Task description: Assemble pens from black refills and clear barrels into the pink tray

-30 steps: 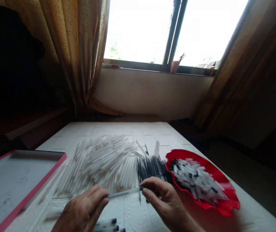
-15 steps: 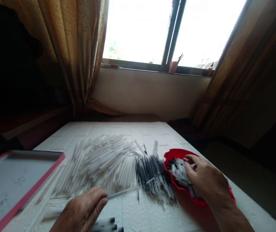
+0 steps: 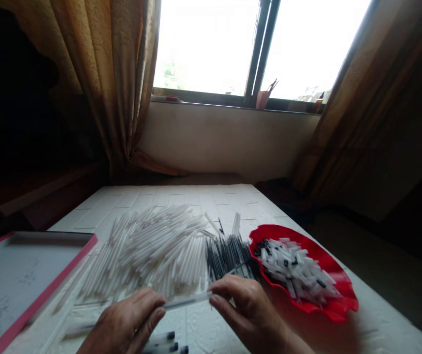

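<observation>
My left hand (image 3: 126, 322) is closed round one end of a clear pen barrel (image 3: 187, 300), held level above the near table edge. My right hand (image 3: 246, 309) pinches the barrel's other end with thumb and fingers; what its fingertips press there is too small to make out. Behind the hands lies a big heap of clear pen barrels (image 3: 152, 250), and to its right a pile of dark ink refills (image 3: 227, 253). A red wavy-rimmed dish (image 3: 334, 309) of small white and black caps sits right of my right hand.
A pink-framed whiteboard (image 3: 19, 280) lies at the left edge. Some finished pens with black ends (image 3: 166, 344) lie at the near edge under my hands. The white brick-patterned table (image 3: 196, 196) reaches back to a wall, curtains and a window sill with small items.
My right hand went from the barrel to the red dish half a second ago and has come back to the barrel's right end. The left hand kept its hold, barely moving.
</observation>
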Demonstrator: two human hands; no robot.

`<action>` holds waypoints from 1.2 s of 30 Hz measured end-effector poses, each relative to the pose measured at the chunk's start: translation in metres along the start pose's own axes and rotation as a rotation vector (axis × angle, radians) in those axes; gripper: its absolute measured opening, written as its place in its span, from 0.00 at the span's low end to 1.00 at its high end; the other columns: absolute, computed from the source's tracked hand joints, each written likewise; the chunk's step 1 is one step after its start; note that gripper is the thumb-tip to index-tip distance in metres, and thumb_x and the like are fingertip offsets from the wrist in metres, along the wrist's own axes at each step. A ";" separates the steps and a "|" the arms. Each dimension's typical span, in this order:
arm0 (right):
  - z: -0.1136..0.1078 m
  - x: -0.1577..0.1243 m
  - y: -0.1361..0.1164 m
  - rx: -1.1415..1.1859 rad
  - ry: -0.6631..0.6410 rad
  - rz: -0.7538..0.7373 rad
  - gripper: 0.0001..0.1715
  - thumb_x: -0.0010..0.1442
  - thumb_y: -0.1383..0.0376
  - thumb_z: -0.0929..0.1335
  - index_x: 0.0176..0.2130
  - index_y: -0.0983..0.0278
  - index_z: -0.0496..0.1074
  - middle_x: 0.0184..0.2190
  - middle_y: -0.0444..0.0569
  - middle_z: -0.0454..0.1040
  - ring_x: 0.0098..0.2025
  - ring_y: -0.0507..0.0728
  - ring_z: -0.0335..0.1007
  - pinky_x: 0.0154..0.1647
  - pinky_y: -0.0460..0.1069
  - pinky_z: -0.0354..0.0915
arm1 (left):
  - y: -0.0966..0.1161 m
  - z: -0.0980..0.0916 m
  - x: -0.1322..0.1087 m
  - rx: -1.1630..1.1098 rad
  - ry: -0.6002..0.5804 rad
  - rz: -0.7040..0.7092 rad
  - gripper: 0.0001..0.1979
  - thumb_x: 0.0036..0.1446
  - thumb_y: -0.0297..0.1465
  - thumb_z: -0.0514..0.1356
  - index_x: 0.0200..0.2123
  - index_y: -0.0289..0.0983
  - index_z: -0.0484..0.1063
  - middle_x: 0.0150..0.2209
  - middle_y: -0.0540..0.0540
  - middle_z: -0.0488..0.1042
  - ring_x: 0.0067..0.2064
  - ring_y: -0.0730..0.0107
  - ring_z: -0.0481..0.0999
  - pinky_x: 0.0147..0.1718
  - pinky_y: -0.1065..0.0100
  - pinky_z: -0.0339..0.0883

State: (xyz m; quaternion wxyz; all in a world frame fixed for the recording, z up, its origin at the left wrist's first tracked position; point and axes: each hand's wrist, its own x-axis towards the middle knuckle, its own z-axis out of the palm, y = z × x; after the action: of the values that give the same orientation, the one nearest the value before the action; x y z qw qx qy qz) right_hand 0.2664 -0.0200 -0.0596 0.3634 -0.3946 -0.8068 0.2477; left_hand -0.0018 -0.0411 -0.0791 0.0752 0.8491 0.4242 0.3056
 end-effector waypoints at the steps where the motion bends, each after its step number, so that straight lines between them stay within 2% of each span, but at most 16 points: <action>1: -0.001 0.000 0.002 0.027 -0.007 0.018 0.14 0.65 0.61 0.67 0.35 0.65 0.81 0.26 0.50 0.79 0.27 0.55 0.74 0.31 0.47 0.67 | 0.001 -0.001 0.000 0.008 -0.013 0.001 0.11 0.71 0.37 0.50 0.39 0.45 0.71 0.30 0.53 0.78 0.33 0.70 0.82 0.28 0.79 0.71; 6: -0.004 -0.001 0.011 0.240 -0.092 0.148 0.18 0.66 0.56 0.67 0.35 0.65 0.82 0.27 0.51 0.80 0.25 0.54 0.74 0.27 0.46 0.68 | 0.008 -0.006 0.005 0.064 -0.098 -0.018 0.15 0.71 0.38 0.49 0.35 0.44 0.72 0.29 0.53 0.78 0.30 0.70 0.82 0.28 0.77 0.72; 8: -0.006 0.000 0.015 0.317 -0.049 0.198 0.21 0.65 0.54 0.67 0.33 0.65 0.81 0.26 0.52 0.80 0.24 0.53 0.73 0.25 0.46 0.68 | 0.008 -0.006 0.005 0.064 -0.082 -0.007 0.15 0.71 0.38 0.49 0.36 0.45 0.72 0.29 0.53 0.79 0.30 0.70 0.82 0.29 0.77 0.73; 10: -0.014 0.001 0.020 0.339 0.088 0.236 0.20 0.63 0.53 0.68 0.34 0.65 0.81 0.26 0.51 0.80 0.24 0.53 0.72 0.25 0.46 0.68 | 0.007 -0.006 0.005 0.060 -0.059 -0.001 0.14 0.71 0.38 0.49 0.36 0.45 0.72 0.29 0.54 0.80 0.30 0.71 0.83 0.28 0.78 0.73; 14: -0.047 0.004 0.034 0.329 0.510 0.325 0.19 0.59 0.52 0.71 0.39 0.65 0.80 0.26 0.50 0.80 0.23 0.55 0.73 0.23 0.47 0.70 | 0.002 -0.006 0.003 0.063 0.010 -0.016 0.13 0.70 0.40 0.51 0.36 0.45 0.73 0.28 0.55 0.81 0.29 0.72 0.84 0.28 0.80 0.72; 17: -0.073 0.004 0.045 0.133 0.823 0.338 0.21 0.56 0.50 0.71 0.38 0.65 0.80 0.24 0.51 0.80 0.21 0.57 0.73 0.21 0.49 0.70 | 0.000 -0.006 0.001 0.050 0.041 -0.069 0.12 0.69 0.41 0.53 0.37 0.46 0.74 0.30 0.56 0.82 0.30 0.72 0.84 0.28 0.80 0.72; 19: -0.081 0.004 0.052 -0.064 0.944 0.336 0.22 0.56 0.50 0.70 0.38 0.65 0.79 0.25 0.52 0.81 0.24 0.59 0.76 0.26 0.51 0.72 | -0.001 -0.006 0.001 0.026 0.018 -0.133 0.12 0.68 0.41 0.53 0.37 0.46 0.74 0.28 0.56 0.82 0.29 0.72 0.84 0.25 0.80 0.71; 22: -0.083 0.003 0.063 -0.330 0.903 0.317 0.24 0.57 0.49 0.67 0.38 0.65 0.80 0.28 0.54 0.83 0.31 0.64 0.80 0.34 0.53 0.73 | -0.005 -0.004 -0.001 0.013 -0.016 -0.217 0.14 0.69 0.42 0.51 0.36 0.45 0.74 0.24 0.56 0.80 0.26 0.71 0.82 0.23 0.78 0.70; 26: -0.078 0.000 0.073 -0.541 0.649 0.321 0.24 0.59 0.48 0.66 0.39 0.62 0.82 0.27 0.51 0.83 0.29 0.64 0.81 0.28 0.52 0.70 | -0.019 0.001 -0.007 0.119 0.054 -0.270 0.16 0.68 0.44 0.51 0.39 0.45 0.75 0.27 0.54 0.82 0.28 0.66 0.84 0.25 0.73 0.71; 29: -0.073 -0.001 0.072 -0.563 0.586 0.290 0.25 0.62 0.47 0.65 0.43 0.61 0.82 0.26 0.49 0.83 0.27 0.62 0.80 0.26 0.51 0.69 | -0.029 -0.001 -0.009 0.224 0.127 -0.289 0.16 0.68 0.46 0.51 0.40 0.45 0.75 0.31 0.53 0.83 0.31 0.64 0.85 0.29 0.71 0.72; 33: -0.062 0.000 0.063 -0.550 0.600 0.214 0.25 0.66 0.49 0.62 0.39 0.60 0.82 0.29 0.51 0.84 0.30 0.61 0.81 0.30 0.51 0.70 | -0.035 -0.013 -0.002 0.371 0.204 -0.299 0.18 0.67 0.44 0.50 0.37 0.43 0.75 0.36 0.48 0.82 0.38 0.62 0.83 0.38 0.66 0.73; 36: -0.054 0.002 0.061 -0.510 0.553 0.176 0.24 0.66 0.51 0.62 0.38 0.59 0.82 0.31 0.50 0.84 0.32 0.62 0.81 0.33 0.51 0.71 | -0.038 -0.023 0.008 0.429 0.184 -0.386 0.16 0.66 0.41 0.50 0.35 0.42 0.75 0.36 0.47 0.81 0.39 0.60 0.81 0.39 0.65 0.72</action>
State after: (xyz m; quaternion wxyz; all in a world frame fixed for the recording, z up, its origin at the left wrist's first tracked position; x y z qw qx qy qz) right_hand 0.3356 0.0222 -0.0672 0.4349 -0.5918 -0.6771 -0.0465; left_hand -0.0376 -0.0139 -0.0719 -0.0879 0.7180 0.6378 0.2645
